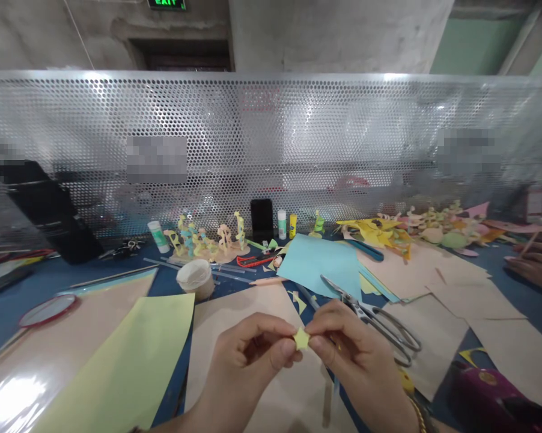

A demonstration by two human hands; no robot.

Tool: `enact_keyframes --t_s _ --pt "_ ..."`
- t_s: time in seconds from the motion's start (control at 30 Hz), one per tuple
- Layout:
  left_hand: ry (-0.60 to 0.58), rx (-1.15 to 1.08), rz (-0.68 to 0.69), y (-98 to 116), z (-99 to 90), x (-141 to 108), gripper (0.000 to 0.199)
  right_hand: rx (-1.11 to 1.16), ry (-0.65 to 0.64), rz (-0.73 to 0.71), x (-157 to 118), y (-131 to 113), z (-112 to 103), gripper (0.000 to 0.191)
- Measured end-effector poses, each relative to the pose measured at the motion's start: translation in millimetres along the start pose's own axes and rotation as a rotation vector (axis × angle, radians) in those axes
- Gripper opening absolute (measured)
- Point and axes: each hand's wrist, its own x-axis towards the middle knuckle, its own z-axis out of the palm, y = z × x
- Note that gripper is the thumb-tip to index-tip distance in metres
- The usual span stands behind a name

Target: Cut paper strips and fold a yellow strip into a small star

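A small yellow paper star (301,339) is pinched between my two hands at the lower middle of the view. My left hand (253,355) grips its left side between thumb and forefinger. On its right side, the thumb and forefinger of my right hand (352,355) are closed. Beneath both hands lies a pale pink sheet (235,319). Scissors (374,319) rest partly open just beyond my right hand, near a light blue sheet (320,264).
A tape roll (195,278), a yellow-green sheet (136,361) and a round mirror (48,310) lie left. Paper figures, glue sticks (282,224) and a phone (262,219) stand before a perforated metal screen (262,132). Another person's hand (536,258) is at far right.
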Motion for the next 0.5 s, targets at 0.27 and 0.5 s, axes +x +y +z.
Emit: enact_keyframes --t_s 0.27,0.5 --pt "0.004 0.127 0.066 -1.5 -2.4 0.1 0.012 -0.060 0.039 -0.065 -1.1 -3.3 -0.2 0.011" --pt "-0.004 0.171 0.102 -0.5 -2.2 -0.7 0.012 -0.104 0.056 -0.107 -0.6 -3.6 1.3 0.011"
